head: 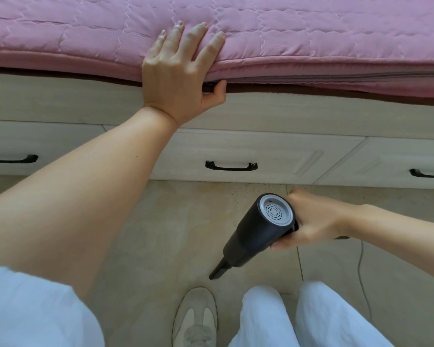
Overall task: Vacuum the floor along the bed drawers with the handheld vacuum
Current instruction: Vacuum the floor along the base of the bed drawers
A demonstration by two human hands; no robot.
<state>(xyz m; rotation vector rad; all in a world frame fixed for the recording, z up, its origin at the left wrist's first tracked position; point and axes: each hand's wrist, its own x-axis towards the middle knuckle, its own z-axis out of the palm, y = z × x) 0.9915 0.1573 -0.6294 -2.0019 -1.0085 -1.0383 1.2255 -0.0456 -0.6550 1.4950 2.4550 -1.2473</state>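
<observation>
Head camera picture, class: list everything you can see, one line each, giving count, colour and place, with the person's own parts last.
Bed cover: one, pink, quilted, across the top.
Drawers: three fronts in view, off-white, under the bed edge.
Drawer handles: three, black, one on each front.
Floor: beige tiles, with dark specks near the drawers.
Handheld vacuum: one, black with a grey end cap, nozzle pointing down at the floor.
Cable: one, thin, grey, on the floor at right.
Shoe: one, beige, bottom centre.
Trousers: white, bottom edge.
Left hand: flat on the bed edge.
Right hand: round the vacuum's grip.
</observation>
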